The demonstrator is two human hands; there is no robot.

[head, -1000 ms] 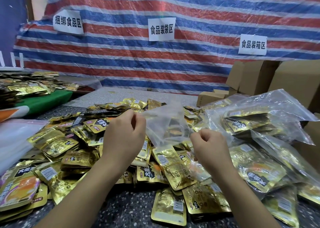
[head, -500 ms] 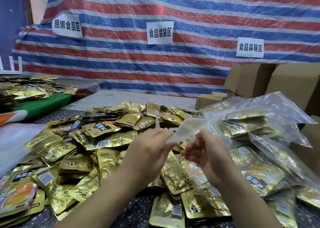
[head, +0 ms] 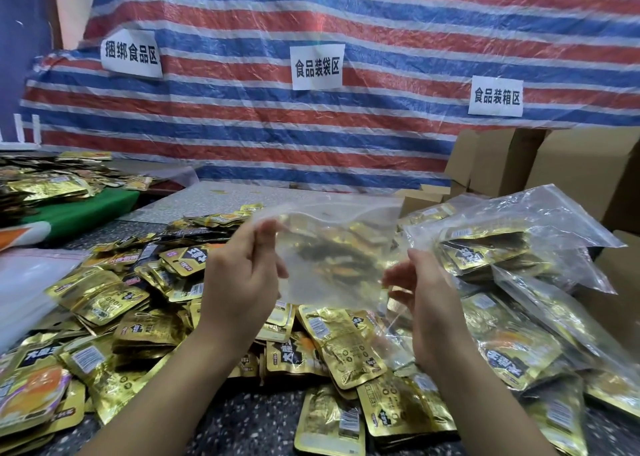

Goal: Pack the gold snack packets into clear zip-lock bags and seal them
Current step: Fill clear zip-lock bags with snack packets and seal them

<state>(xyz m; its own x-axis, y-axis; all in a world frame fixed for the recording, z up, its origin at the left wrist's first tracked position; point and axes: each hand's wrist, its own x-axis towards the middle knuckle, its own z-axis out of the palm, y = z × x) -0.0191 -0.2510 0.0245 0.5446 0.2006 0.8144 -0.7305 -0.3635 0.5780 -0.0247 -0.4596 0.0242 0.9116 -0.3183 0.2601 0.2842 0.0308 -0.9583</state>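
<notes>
Step in hand: opening a fresh clear zip-lock bag [head: 332, 247]. It was empty; the gold seen through it was only the pile behind. I held it up in the air over the heap, mouth edge toward the left.

My left hand [head: 242, 282] pinched the bag's left edge between thumb and fingertips. My right hand [head: 426, 293] gripped the right side, fingers curled into the film. Whether the zip was parted yet, couldn't tell: the plastic was blurred.

Loose gold snack packets [head: 346, 344] lay heaped on the speckled table [head: 249, 428] directly below and to the left. Filled zip-lock bags [head: 502, 247] were stacked on the right, just beside my right hand, with cardboard boxes [head: 571, 164] behind them.

Next move, as I judged it: get both lips of the mouth apart, keep one hand on the rim to hold it open, free the other to grab packets from the heap. The thin film clings, so it needed a rub or pull at the lip. No filling or sealing on this bag yet.
</notes>
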